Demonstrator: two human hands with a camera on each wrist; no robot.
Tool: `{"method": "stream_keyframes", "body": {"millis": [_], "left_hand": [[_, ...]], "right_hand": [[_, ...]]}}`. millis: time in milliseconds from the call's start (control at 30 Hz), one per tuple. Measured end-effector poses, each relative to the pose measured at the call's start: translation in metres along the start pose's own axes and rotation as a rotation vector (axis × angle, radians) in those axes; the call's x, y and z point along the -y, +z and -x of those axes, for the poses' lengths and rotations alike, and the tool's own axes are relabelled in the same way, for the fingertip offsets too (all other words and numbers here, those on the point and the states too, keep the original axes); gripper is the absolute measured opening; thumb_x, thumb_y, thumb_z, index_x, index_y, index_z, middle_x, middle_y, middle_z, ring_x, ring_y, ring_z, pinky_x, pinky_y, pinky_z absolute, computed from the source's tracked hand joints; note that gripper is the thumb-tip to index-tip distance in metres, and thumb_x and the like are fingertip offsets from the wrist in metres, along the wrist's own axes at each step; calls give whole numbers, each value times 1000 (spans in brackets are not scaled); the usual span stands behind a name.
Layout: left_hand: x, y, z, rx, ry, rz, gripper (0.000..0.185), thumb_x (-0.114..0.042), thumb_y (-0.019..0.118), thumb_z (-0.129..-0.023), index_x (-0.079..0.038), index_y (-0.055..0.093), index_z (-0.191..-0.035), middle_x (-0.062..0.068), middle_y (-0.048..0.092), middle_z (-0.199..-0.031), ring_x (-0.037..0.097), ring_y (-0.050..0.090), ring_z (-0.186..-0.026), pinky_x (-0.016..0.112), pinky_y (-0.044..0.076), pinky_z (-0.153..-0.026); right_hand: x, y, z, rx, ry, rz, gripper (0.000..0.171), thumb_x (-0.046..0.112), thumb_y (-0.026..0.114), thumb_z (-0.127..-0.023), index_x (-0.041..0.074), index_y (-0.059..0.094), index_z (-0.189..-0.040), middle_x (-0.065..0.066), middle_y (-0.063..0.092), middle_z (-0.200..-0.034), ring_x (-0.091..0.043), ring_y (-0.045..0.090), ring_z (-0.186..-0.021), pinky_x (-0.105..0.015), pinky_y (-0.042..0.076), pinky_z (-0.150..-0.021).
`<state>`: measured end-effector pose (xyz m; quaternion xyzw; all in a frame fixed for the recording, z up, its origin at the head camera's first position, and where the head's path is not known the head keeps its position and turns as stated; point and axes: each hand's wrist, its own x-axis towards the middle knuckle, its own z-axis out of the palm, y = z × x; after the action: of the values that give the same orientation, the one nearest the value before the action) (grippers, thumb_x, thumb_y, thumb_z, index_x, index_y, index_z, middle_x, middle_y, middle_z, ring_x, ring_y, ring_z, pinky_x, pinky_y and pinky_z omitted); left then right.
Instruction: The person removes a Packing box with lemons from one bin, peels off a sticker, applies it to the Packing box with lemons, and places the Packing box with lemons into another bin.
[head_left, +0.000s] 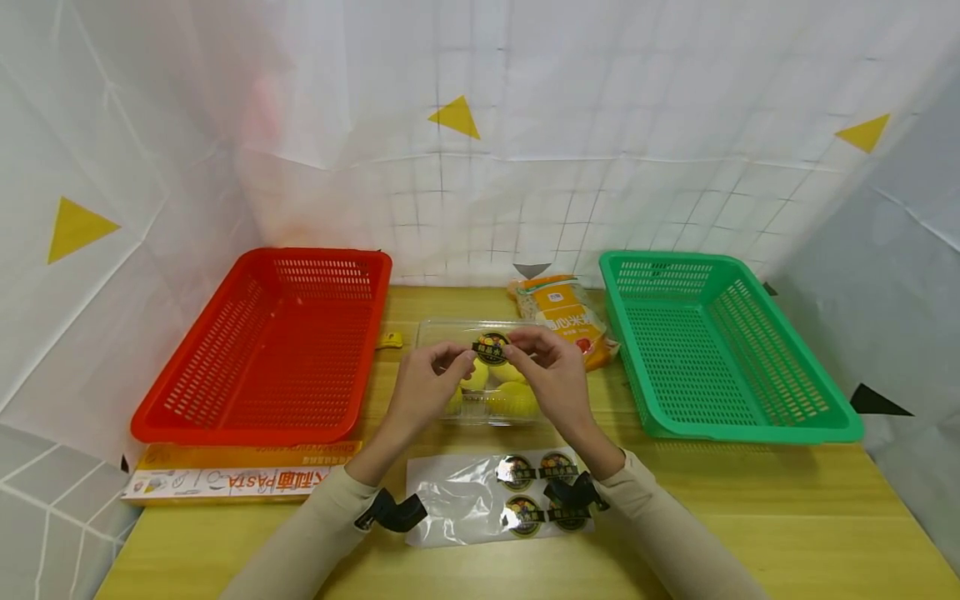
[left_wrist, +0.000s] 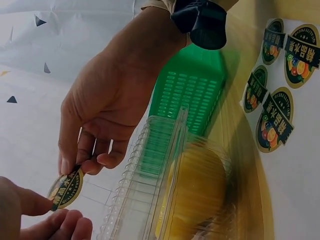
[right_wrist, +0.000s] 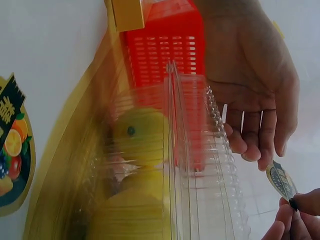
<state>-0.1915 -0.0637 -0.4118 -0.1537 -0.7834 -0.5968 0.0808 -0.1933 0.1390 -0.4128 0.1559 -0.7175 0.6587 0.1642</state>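
Observation:
A round black and gold fruit sticker [head_left: 491, 348] is held up by its two sides, above a clear plastic clamshell box [head_left: 480, 412]. My left hand [head_left: 426, 385] pinches its left edge between thumb and forefinger. On the opposite edge, my right hand [head_left: 553, 377] pinches it the same way. Inside the closed box lie several yellow fruits [left_wrist: 195, 187], seen through the lid. Nearer my body, below the wrists, a white sticker sheet [head_left: 453, 500] bears several matching stickers [head_left: 523, 515] on its right half; the right sleeve strap partly covers them.
A red basket [head_left: 258, 429] stands at the left, a green basket [head_left: 750, 429] at the right. An orange food bag [head_left: 562, 312] lies behind the box. A pasta box [head_left: 225, 483] sits before the red basket, and a small yellow object [head_left: 390, 340] lies beside it.

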Motion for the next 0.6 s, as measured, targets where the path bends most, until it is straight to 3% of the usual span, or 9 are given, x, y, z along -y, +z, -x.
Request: {"method": "stream_keyframes", "body": {"millis": [133,367,467,500,600], "left_hand": [[-1,-1,-2,-21,-21,29,18,-19,69,-101,-4,78,-99,8,73,-82,39,68,-79,31,52,-62],[1,-5,-6,-15,-3,22,15,-10,68,-101,-3,77,-110,8,76,-99,31,72,-89,32,57,-76],[3,-5,-8,11,5,17,20,-5,66,-101,0,75,-118,9,76,-106,26,73,-93,36,58,-83],[3,-4,-9,19,6,20,22,-4,65,-101,0,74,-120,10,76,-108,25,73,-94,37,59,-84],[5,-3,-12,24,11,33,24,-2,65,-101,0,73,-122,10,76,-105,28,74,-94,39,58,-86]], "right_hand": [[-2,-3,-3,-11,-9,4,17,-1,75,-95,-6,73,-111,-23,72,-97,-38,69,-83,-25,56,-70],[-9,-6,-10,-2,4,54,16,4,77,-95,-3,75,-109,-17,73,-93,-27,70,-79,-23,55,-67],[-13,-3,-13,11,11,69,15,2,76,-95,-5,75,-108,-19,73,-92,-31,68,-77,-22,53,-65],[-8,-2,-13,17,13,73,15,0,75,-95,-6,74,-108,-20,73,-92,-34,68,-77,-21,52,-64],[-10,0,-14,33,6,81,15,0,75,-95,-7,74,-108,-21,73,-91,-29,67,-75,-21,50,-62]]}}
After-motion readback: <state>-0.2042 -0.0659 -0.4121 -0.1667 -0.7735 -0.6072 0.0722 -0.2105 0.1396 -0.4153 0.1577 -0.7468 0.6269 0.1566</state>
